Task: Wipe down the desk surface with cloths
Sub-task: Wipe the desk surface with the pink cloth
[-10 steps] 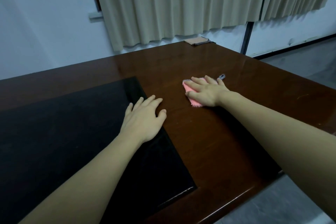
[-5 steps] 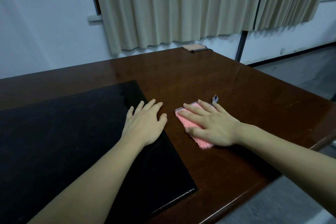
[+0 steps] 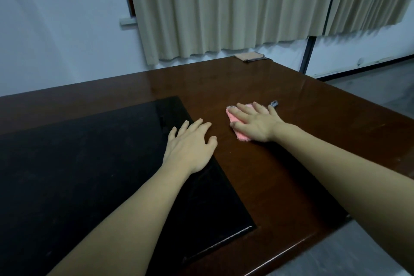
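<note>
Head-worn view, down over desk (image 3: 291, 163)

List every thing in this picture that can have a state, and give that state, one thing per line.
Left hand: open, flat on the desk.
Right hand: open, pressing the cloth down.
Pink cloth: spread flat under the right hand.
Folded cloth: lying untouched at the far corner.
Curtains: drawn shut.
Desk: glossy.

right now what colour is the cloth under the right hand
Pink: the cloth under the right hand is fluffy pink, seen best in the head view.

Beige curtains (image 3: 224, 6), white wall (image 3: 56, 29)
</note>
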{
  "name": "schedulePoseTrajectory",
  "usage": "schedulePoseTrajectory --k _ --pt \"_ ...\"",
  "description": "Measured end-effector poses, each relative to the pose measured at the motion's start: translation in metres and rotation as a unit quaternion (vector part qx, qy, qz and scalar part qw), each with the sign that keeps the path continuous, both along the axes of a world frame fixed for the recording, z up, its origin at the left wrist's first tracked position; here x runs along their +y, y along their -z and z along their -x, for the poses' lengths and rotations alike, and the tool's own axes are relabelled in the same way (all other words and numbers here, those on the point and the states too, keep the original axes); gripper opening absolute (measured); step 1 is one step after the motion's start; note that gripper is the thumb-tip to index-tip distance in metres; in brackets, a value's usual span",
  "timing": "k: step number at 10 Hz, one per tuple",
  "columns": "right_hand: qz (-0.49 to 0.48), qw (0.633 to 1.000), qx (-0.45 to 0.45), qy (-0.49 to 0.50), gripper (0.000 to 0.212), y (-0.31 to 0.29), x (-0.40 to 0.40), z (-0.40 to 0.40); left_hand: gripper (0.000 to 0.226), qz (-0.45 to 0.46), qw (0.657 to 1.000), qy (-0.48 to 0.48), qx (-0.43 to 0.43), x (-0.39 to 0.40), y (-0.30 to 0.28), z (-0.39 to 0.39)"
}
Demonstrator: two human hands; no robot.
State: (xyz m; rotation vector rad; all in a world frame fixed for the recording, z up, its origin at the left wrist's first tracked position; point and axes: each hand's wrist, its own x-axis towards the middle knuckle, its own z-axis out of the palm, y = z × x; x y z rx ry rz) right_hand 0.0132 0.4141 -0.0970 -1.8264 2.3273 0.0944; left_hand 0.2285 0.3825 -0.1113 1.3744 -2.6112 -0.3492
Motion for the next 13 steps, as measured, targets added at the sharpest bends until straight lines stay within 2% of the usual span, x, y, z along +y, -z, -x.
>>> schedulePoseTrajectory --k 2,3,4,7,9,11,13 --pt "-0.004 0.994 0.007 -0.109 0.062 0.000 0.074 -0.041 0.056 0.001 1.000 0.000 -0.002 -0.001 0.001 -0.001" --pt "-0.006 0.993 0.011 -0.118 0.066 0.000 0.087 -0.046 0.056 0.002 1.000 0.000 0.001 -0.001 0.001 0.000" --pt "-0.002 0.994 0.005 -0.106 0.060 -0.001 0.076 -0.042 0.056 0.000 1.000 0.001 0.001 -0.002 0.001 0.000" --pt "0.010 1.000 -0.007 0.003 0.061 0.000 -0.015 -0.022 0.056 -0.004 1.000 0.008 0.018 -0.004 0.001 -0.003" --pt "0.003 0.999 0.000 -0.046 0.061 0.002 0.014 -0.040 0.052 -0.026 0.998 0.018 0.052 -0.005 -0.005 -0.010" --pt "-0.001 0.992 0.000 -0.123 0.059 0.004 0.056 -0.059 0.048 -0.002 0.999 0.020 0.047 -0.006 -0.011 -0.040" --pt "-0.001 0.994 -0.006 -0.113 0.060 0.000 0.037 -0.058 0.049 -0.003 1.000 -0.022 0.011 -0.027 -0.019 -0.092"
